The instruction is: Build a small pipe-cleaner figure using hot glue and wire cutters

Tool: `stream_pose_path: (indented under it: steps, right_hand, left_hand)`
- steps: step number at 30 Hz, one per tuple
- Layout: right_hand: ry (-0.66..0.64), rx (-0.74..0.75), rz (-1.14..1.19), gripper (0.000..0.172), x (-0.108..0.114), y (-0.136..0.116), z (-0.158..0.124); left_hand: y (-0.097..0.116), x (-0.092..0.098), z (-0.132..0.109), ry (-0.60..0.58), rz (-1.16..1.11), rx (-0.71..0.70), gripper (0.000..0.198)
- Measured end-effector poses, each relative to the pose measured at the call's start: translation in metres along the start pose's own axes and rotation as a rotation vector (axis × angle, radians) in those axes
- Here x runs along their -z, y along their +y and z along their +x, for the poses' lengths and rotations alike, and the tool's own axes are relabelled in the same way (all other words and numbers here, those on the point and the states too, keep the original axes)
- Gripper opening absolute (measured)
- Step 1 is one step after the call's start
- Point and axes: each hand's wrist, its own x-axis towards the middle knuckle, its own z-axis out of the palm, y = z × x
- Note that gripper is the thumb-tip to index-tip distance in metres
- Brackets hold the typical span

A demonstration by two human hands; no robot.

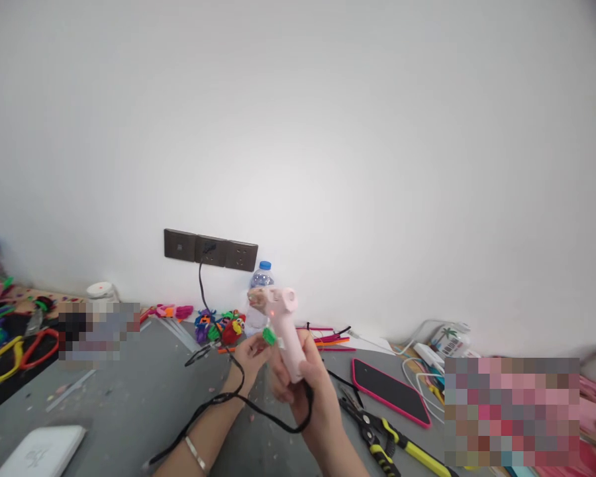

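A pale pink hot glue gun (289,338) is gripped in my right hand (305,374), its nozzle end pointing left and a small red light lit on its side. Its black cord (273,424) loops below and crosses my left forearm. My left hand (252,354) pinches a small green fuzzy piece (269,336), held just under and left of the nozzle. Whether the nozzle touches the piece I cannot tell. Behind the glue gun stands a clear water bottle (265,273) with a blue cap, partly hidden.
On the grey table are a phone (391,392) with a pink edge, yellow-and-black pliers (372,434), colourful pipe-cleaner figures (221,328), clear glue sticks (179,332), scissors (4,361) and a white box (44,450). A wall socket strip (210,250) holds the plug.
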Motion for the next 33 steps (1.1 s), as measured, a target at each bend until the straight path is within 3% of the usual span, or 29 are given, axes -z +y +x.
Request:
stream_pose_path:
  steps: [4, 8, 12, 18, 27, 33]
  right_hand:
    - [0.101, -0.018, 0.047, 0.027, 0.023, -0.008, -0.011]
    - [0.072, -0.086, 0.071, 0.023, 0.045, -0.007, -0.012]
    - [0.072, -0.171, 0.107, 0.026, 0.069, 0.009, -0.010]
    - [0.175, -0.344, 0.141, 0.046, 0.097, 0.038, -0.013]
    - [0.132, -0.340, 0.074, 0.045, 0.108, 0.053, -0.023]
    - [0.107, -0.376, 0.030, 0.045, 0.106, 0.047, -0.026]
  left_hand:
    - [-0.001, 0.000, 0.003, 0.077, -0.100, -0.076, 0.039]
    - [0.003, 0.004, 0.005, 0.100, -0.119, -0.094, 0.034]
    - [0.003, 0.011, 0.009, 0.093, -0.057, -0.074, 0.035]
    - [0.004, 0.020, 0.008, 0.107, 0.099, -0.153, 0.032]
    - [0.010, 0.033, 0.010, 0.067, 0.135, -0.235, 0.033]
    - [0.011, 0.028, 0.008, 0.036, 0.066, -0.250, 0.031]
